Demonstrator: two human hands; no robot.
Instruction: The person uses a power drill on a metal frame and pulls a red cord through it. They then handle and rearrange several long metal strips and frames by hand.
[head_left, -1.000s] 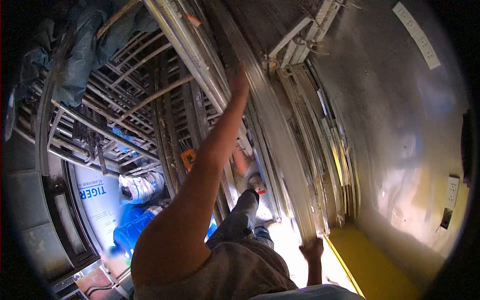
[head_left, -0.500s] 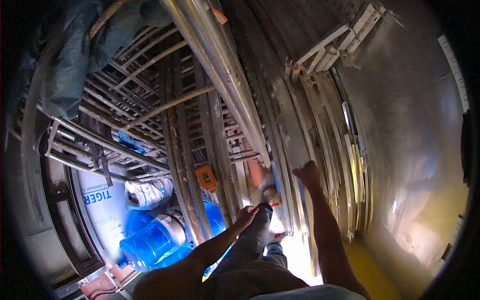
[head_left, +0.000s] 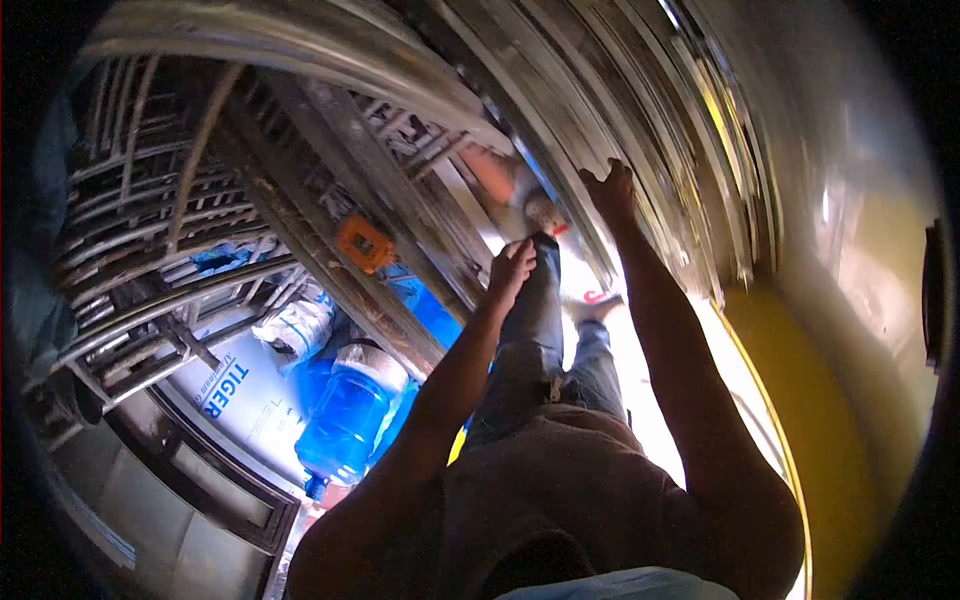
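My right hand (head_left: pixel 612 190) is closed at the edge of a long metal bar (head_left: pixel 560 150), one of several lying side by side in a stack. The arm reaches forward past the bright floor gap. My left hand (head_left: pixel 513 270) is beside my raised knee, its fingers loosely bent and apart, with nothing seen in them. My jeans leg (head_left: pixel 530 325) is bent under it. One bare foot (head_left: pixel 598 308) with a red strap stands on the bright floor.
Metal racks of pipes (head_left: pixel 170 230) fill the left, with an orange box-like piece (head_left: pixel 364 244) on an upright. Below are a blue water jug (head_left: pixel 345 420), a white bag (head_left: pixel 298 330) and a TIGER-printed sheet (head_left: pixel 245 395). A shiny metal sheet (head_left: pixel 850 200) stands at right, by a yellow surface (head_left: pixel 770 370).
My view has tilted down and turned, so the racks and bars look rotated and higher in view. My right hand stays at the bars; my left hand stays by the knee.
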